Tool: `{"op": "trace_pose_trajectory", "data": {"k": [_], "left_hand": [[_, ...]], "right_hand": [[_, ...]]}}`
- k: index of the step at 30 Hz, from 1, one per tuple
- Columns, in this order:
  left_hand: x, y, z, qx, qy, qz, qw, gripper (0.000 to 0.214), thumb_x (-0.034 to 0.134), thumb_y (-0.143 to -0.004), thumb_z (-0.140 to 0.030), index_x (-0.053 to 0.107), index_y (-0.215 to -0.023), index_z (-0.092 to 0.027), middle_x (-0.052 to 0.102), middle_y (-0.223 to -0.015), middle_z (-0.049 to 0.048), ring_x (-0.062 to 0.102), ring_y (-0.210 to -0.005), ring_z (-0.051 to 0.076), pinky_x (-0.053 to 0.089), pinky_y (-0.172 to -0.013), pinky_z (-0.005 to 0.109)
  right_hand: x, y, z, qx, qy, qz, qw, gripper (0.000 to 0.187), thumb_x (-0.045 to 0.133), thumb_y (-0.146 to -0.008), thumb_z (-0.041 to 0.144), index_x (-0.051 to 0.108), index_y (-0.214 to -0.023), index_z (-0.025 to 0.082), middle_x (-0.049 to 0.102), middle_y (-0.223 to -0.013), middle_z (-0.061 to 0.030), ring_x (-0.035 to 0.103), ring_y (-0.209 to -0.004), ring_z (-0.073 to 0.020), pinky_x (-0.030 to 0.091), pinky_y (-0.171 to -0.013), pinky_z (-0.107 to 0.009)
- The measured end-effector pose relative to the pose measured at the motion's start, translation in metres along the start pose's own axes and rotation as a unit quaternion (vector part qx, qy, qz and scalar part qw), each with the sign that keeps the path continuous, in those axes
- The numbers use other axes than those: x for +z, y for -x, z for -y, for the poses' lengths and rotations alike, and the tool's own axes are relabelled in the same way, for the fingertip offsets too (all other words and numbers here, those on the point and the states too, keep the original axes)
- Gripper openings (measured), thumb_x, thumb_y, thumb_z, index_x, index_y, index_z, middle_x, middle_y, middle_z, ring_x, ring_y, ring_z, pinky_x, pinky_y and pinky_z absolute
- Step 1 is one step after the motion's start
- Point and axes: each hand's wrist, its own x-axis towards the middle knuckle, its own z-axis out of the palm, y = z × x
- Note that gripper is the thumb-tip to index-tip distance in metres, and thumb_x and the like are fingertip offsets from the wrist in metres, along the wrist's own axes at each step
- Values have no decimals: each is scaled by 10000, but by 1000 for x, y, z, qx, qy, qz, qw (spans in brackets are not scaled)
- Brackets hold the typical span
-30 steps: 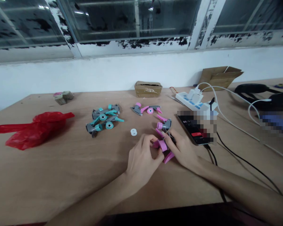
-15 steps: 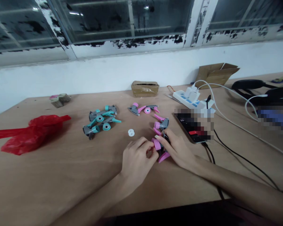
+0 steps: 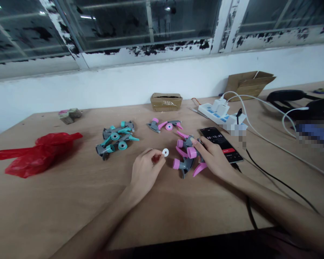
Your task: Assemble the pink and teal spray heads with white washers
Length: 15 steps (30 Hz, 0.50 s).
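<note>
My left hand (image 3: 145, 171) pinches a small white disc (image 3: 165, 152) with a hole in its middle, between thumb and fingertips, above the table. To its right, my right hand (image 3: 212, 154) grips a pink-and-grey plastic piece (image 3: 191, 152) whose round pink end faces left; the fingers hide part of it. A similar pink-and-grey piece (image 3: 187, 165) with a pink cylinder lies just below that end. Another pink-capped piece (image 3: 180, 144) sits behind it, partly overlapped. Farther back lies a pink-and-grey pair (image 3: 169, 126). Several teal-and-grey pieces (image 3: 115, 136) are heaped left of my left hand.
A red plastic bag (image 3: 40, 154) lies at the left. A phone (image 3: 226, 147) showing a timer rests beside my right hand, cabled. Behind are a power strip (image 3: 218, 114) with white cords, a small cardboard box (image 3: 166, 102) and an open carton (image 3: 248, 86).
My left hand has moved left, away from the pink pieces, and now holds a white disc. My right hand has shifted up and right. The white discs seen on the table are no longer visible there.
</note>
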Motion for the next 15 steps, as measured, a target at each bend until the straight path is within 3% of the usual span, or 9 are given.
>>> {"op": "trace_pose_trajectory", "data": {"k": [7,12,15], "left_hand": [[-1,-6,7,-22,-2,7,1000,241,381,-876,-284,559,-743,-189,604,-773,9,548,-740,162,373,-658,267],[-17,-25,30,-95,-62,-9,993,273,363,-862,-312,563,-726,-183,601,-732,23,545,-697,182,331,-601,269],[-23,-33,40,-104,-70,7,992,319,352,-861,-338,554,-678,-174,586,-685,29,539,-666,185,311,-573,267]], "right_hand": [[2,3,2,-7,3,-4,1000,382,374,-879,552,502,-771,209,559,-527,22,561,-506,-144,411,-517,-271],[1,-1,-2,3,0,-10,1000,373,393,-872,553,518,-879,202,562,-538,27,555,-512,-146,413,-521,-267],[2,-3,-4,2,-6,-16,1000,380,402,-868,552,515,-934,196,566,-571,24,556,-528,-147,416,-531,-267]]}}
